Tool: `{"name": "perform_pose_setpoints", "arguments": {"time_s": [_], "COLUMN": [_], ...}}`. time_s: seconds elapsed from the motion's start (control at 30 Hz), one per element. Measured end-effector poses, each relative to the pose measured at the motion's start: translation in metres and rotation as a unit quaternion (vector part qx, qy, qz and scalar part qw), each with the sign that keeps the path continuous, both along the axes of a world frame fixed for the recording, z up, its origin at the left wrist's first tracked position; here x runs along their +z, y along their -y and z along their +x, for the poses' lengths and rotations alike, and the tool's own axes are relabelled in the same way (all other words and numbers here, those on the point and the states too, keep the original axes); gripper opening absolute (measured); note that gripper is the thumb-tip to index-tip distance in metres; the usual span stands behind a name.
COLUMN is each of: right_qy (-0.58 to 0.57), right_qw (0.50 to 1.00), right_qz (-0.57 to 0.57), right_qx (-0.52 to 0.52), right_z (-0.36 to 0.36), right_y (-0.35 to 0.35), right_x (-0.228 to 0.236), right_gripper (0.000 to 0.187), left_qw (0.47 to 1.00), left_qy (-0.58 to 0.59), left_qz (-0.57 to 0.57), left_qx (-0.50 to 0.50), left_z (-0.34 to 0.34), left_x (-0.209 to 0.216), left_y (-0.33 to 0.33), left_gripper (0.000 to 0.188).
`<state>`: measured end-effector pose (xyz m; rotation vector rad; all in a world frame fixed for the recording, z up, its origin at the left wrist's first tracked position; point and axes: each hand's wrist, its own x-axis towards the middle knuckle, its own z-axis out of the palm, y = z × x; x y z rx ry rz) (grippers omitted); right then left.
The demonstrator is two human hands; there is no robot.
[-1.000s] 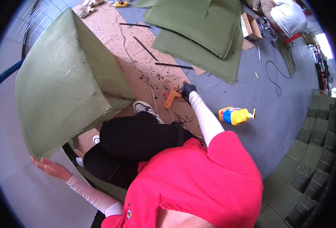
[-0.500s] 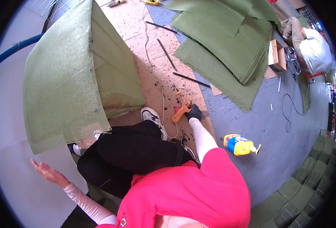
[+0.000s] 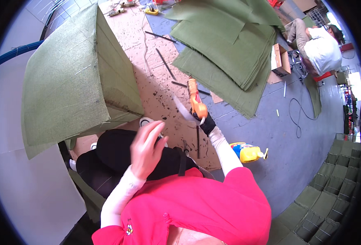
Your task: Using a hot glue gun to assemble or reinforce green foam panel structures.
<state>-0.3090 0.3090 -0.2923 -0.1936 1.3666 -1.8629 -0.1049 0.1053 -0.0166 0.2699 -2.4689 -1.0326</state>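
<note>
My right hand (image 3: pixel 207 125), in a black glove, grips an orange glue gun (image 3: pixel 198 107) above the brown floor sheet. A blurred pale streak (image 3: pixel 182 108), whose kind I cannot make out, crosses beside the gun's handle. My bare left hand (image 3: pixel 146 150) is raised over my lap with its fingers stretched out and nothing in it. To the left of my legs stands a large box-like form covered in green woven mesh (image 3: pixel 66 85). Thin black rods (image 3: pixel 165 64) lie on the sheet beyond the gun.
Stacked green mesh sheets (image 3: pixel 225 53) lie ahead to the right. A yellow bottle (image 3: pixel 252 154) lies beside my right forearm. Farther right are an open cardboard box (image 3: pixel 280 60), a loose cable (image 3: pixel 297 116) and a person in white (image 3: pixel 321 51). Green blocks (image 3: pixel 323 196) fill the lower right.
My left hand has swung from the far left in over my lap. My right hand has turned the glue gun, so its nozzle end now appears nearer me. The view has shifted slightly.
</note>
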Motion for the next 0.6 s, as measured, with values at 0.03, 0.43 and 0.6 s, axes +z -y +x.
{"name": "perform_pose_setpoints", "arguments": {"time_s": [0.03, 0.43, 0.6], "right_qy": [-0.069, -0.632, -0.796], "right_qw": [0.997, 0.740, 0.590], "right_qz": [0.022, 0.229, 0.132], "right_qx": [-0.022, 0.028, -0.036], "right_z": [0.000, -0.045, -0.030], "right_y": [0.000, 0.047, 0.065], "right_x": [0.020, 0.203, 0.272], "right_gripper": [0.038, 0.048, 0.046], "left_qw": [0.983, 0.918, 0.805], "left_qy": [0.095, 0.099, 0.110], "left_qz": [0.155, 0.378, 0.572], "left_qx": [0.004, -0.073, -0.113], "left_z": [-0.014, -0.075, -0.069], "left_x": [-0.005, -0.066, -0.083], "left_y": [-0.009, 0.003, 0.005], "left_gripper": [0.030, 0.048, 0.039]}}
